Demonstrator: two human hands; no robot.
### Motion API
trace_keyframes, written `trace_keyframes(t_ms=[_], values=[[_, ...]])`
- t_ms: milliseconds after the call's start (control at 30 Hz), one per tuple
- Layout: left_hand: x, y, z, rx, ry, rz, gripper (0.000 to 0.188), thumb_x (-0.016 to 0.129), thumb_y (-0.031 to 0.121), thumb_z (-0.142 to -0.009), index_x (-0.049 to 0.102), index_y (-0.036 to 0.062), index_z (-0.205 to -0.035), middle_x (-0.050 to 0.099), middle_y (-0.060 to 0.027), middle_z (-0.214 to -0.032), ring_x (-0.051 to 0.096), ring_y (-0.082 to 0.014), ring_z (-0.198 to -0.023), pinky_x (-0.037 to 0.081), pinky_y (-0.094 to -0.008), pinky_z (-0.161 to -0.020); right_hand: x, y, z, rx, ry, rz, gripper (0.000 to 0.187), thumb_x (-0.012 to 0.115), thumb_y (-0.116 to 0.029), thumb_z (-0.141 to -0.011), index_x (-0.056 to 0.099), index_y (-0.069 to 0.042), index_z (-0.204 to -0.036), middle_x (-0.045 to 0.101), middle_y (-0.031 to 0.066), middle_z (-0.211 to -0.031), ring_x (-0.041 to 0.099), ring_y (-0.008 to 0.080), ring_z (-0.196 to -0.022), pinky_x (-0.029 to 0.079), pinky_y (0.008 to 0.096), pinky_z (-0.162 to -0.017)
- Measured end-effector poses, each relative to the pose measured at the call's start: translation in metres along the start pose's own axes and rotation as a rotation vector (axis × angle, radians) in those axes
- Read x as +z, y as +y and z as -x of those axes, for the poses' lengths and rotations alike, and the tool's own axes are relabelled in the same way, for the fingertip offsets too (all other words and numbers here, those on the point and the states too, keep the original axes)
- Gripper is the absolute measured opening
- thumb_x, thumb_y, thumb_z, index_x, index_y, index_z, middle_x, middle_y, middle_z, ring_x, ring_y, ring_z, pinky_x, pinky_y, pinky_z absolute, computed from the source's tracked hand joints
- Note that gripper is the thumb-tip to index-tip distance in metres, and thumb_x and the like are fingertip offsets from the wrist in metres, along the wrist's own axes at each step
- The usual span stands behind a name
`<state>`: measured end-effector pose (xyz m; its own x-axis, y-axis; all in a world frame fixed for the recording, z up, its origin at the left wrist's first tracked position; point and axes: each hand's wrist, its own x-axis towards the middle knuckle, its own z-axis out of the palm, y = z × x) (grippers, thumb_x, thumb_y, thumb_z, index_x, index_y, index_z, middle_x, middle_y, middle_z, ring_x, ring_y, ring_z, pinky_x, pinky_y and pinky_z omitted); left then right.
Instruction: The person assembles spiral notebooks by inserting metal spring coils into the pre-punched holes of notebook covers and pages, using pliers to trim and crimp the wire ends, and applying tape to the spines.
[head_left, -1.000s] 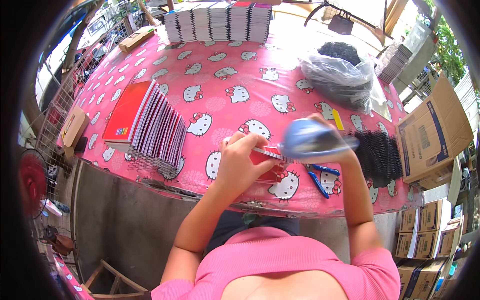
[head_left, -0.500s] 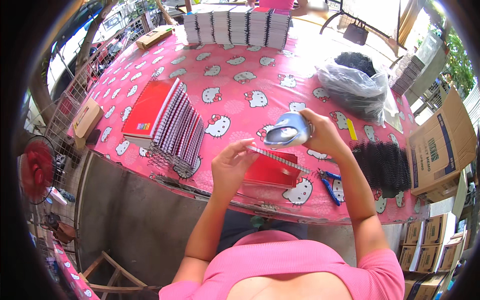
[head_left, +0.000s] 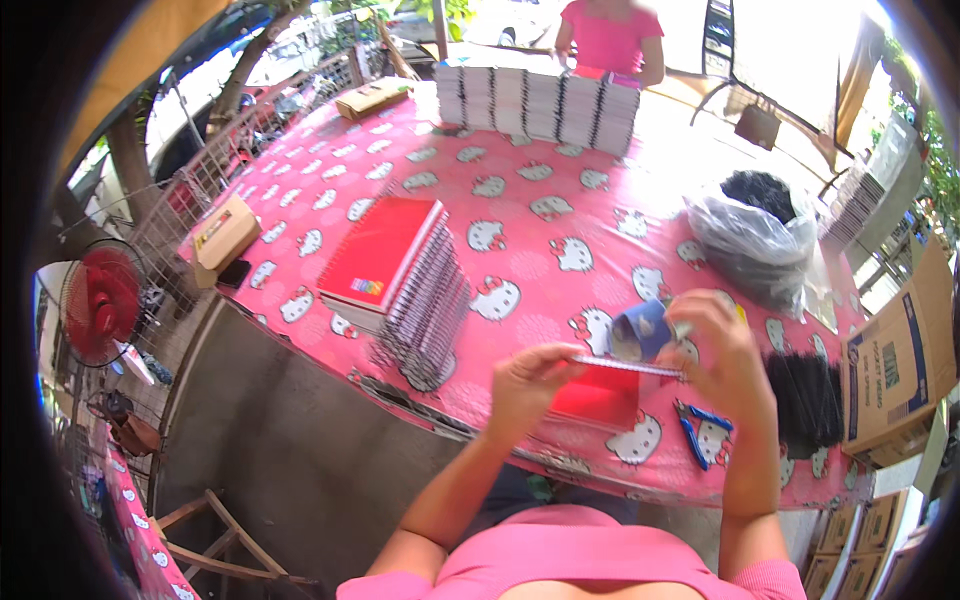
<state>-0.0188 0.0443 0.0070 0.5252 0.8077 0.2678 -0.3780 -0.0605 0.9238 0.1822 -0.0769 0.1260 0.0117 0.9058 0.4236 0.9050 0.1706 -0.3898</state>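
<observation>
A red notebook (head_left: 597, 397) is at the table's near edge, its bound edge lifted toward the hands. My left hand (head_left: 535, 385) is closed in a pinch on the left end of that edge. At the other end my right hand (head_left: 722, 345) has its fingers bent; motion blur hides whether they touch the notebook. Just behind the bound edge is a blue, rounded, hollow thing (head_left: 640, 330), close to the right fingertips; its kind is unclear. Blue-handled pliers (head_left: 697, 432) lie to the right of the notebook. To the left stands a stack of red spiral notebooks (head_left: 385, 250).
Black binding coils (head_left: 805, 400) lie at right beside an opened carton (head_left: 900, 370). Behind them sits a clear bag of black coils (head_left: 755, 240). Stacked notebooks (head_left: 530, 103) line the far edge, with a person in pink (head_left: 613, 35) behind. A red fan (head_left: 103, 305) stands at left.
My right hand, which held the blue thing above the table, has come down to the notebook's right end. The blue thing is now lower, behind the bound edge. The whole view has shifted.
</observation>
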Motion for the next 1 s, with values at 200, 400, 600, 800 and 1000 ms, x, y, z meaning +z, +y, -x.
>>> trace_keyframes(t_ms=[200, 400, 600, 800, 1000], values=[[0.018, 0.04, 0.013, 0.114, -0.14, -0.148, 0.021, 0.066, -0.008, -0.082, 0.068, -0.0011, -0.102, 0.069, -0.0071, -0.092, 0.063, -0.0104, -0.084, 0.052, -0.023, -0.074, 0.043, -0.054, 0.004, 0.024, 0.072, -0.174, 0.038, 0.076, -0.01, -0.073, 0.053, -0.002, -0.103, 0.054, 0.014, -0.09, 0.055, 0.0316, -0.081, 0.047, 0.0397, -0.072], [0.016, 0.065, 0.024, 0.056, -0.197, -0.234, 0.021, 0.065, -0.002, -0.085, 0.067, -0.0018, -0.106, 0.069, -0.0079, -0.096, 0.064, -0.0097, -0.082, 0.051, -0.0221, -0.072, 0.035, -0.066, 0.017, 0.02, 0.162, -0.31, 0.031, 0.073, -0.003, -0.074, 0.059, -0.003, -0.102, 0.056, 0.0127, -0.083, 0.055, 0.0262, -0.071, 0.046, 0.0367, -0.062], [0.022, 0.072, 0.032, 0.207, -0.093, -0.24, 0.017, 0.066, -0.005, -0.083, 0.069, -0.0025, -0.099, 0.069, -0.0103, -0.093, 0.064, -0.0114, -0.082, 0.051, -0.0235, -0.07, 0.035, -0.069, 0.015, -0.12, 0.196, -0.271, 0.025, 0.07, -0.003, -0.075, 0.06, -0.004, -0.099, 0.056, 0.0123, -0.084, 0.054, 0.0312, -0.076, 0.046, 0.041, -0.067], [0.034, 0.059, 0.036, 0.161, -0.035, -0.128, 0.021, 0.063, -0.016, -0.079, 0.065, -0.0048, -0.097, 0.069, -0.0123, -0.092, 0.065, -0.0124, -0.082, 0.053, -0.0227, -0.07, 0.039, -0.061, 0.021, -0.146, 0.321, -0.307, 0.022, 0.067, 0.001, -0.077, 0.061, -0.002, -0.097, 0.057, 0.0117, -0.087, 0.056, 0.0289, -0.079, 0.047, 0.0375, -0.07], [0.04, 0.061, 0.036, 0.102, 0.008, 0.061, 0.029, 0.067, -0.015, -0.077, 0.056, -0.0021, -0.101, 0.068, -0.0103, -0.09, 0.065, -0.0117, -0.082, 0.053, -0.0223, -0.071, 0.043, -0.063, 0.028, -0.195, 0.346, -0.286, 0.028, 0.064, 0.004, -0.075, 0.06, -0.001, -0.102, 0.058, 0.0117, -0.091, 0.057, 0.0299, -0.083, 0.049, 0.0376, -0.073]])
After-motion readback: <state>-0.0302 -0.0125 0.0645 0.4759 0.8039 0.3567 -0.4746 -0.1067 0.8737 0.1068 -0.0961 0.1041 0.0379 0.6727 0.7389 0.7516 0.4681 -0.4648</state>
